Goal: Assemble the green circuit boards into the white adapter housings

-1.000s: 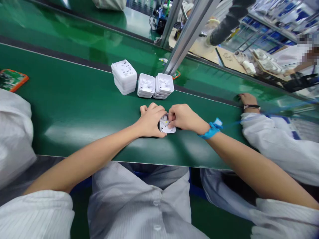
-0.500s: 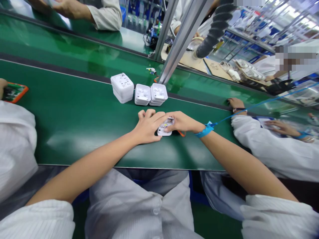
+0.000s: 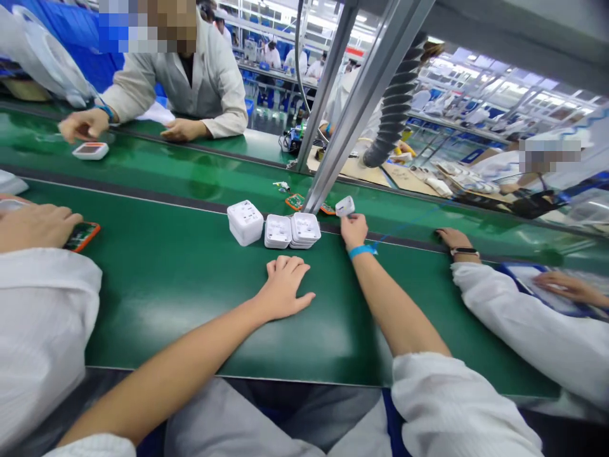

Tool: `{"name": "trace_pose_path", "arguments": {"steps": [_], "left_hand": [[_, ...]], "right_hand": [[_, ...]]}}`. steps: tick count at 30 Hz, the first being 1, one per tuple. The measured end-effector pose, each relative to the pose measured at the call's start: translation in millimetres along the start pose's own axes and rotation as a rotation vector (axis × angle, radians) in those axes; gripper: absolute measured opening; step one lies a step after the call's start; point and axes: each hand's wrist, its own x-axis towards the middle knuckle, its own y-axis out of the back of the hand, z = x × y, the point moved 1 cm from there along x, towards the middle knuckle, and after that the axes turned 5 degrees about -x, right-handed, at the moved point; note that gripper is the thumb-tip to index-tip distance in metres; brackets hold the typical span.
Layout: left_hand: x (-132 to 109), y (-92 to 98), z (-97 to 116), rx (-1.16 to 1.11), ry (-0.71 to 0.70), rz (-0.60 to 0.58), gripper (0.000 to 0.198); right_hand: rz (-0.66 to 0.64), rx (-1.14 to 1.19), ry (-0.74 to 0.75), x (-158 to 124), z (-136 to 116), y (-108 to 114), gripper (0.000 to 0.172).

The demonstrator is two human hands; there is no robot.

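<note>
My right hand (image 3: 354, 230), with a blue wrist strap, is stretched forward to the belt's edge, its fingers closed on a small white plastic housing (image 3: 345, 206). My left hand (image 3: 284, 289) rests on the green tabletop (image 3: 181, 304) with fingers spread and nothing in it. Beyond the left hand stand two low stacks of open white housings (image 3: 278, 231) (image 3: 305, 228), side by side. Left of them is a taller white stack (image 3: 245, 222). Green circuit boards with orange frames (image 3: 295, 202) lie behind the stacks, partly hidden by a metal post.
A slanting metal post (image 3: 352, 120) rises just behind the stacks. Across the green belt (image 3: 190, 162), a co-worker reaches over a white device (image 3: 90, 150). At the left, a neighbour's hand (image 3: 38, 227) covers part of an orange-framed board (image 3: 83, 236). Another neighbour's arm (image 3: 495, 292) lies at the right.
My right hand has moved forward and away from my left hand, carrying the white housing. The left hand has let go and opened. The view has tilted up, showing the co-worker opposite.
</note>
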Motion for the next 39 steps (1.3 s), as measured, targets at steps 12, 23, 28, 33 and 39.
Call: {"name": "trace_pose_path", "arguments": {"steps": [12,23,28,33,39], "left_hand": [[1,1.6,-2,0.048,-0.044,-0.139,0.031],[3,6.8,-1,0.000,-0.029,-0.150,0.027],[4,7.5,-1,-0.012,-0.024,-0.154,0.027],[5,7.4,-3,-0.029,-0.025,-0.158,0.025],[4,6.8,-3,-0.026,-0.016,-0.162,0.027]], "right_hand": [[-0.047,-0.274,0.328,-19,17,-13,0.016],[0.128,-0.165,0.187,-3,26,-8,0.036],[0.089,-0.143,0.150,-2,22,-9,0.037],[0.097,-0.166,0.117,0,19,-11,0.032],[0.051,-0.146,0.104,-3,14,-9,0.030]]}}
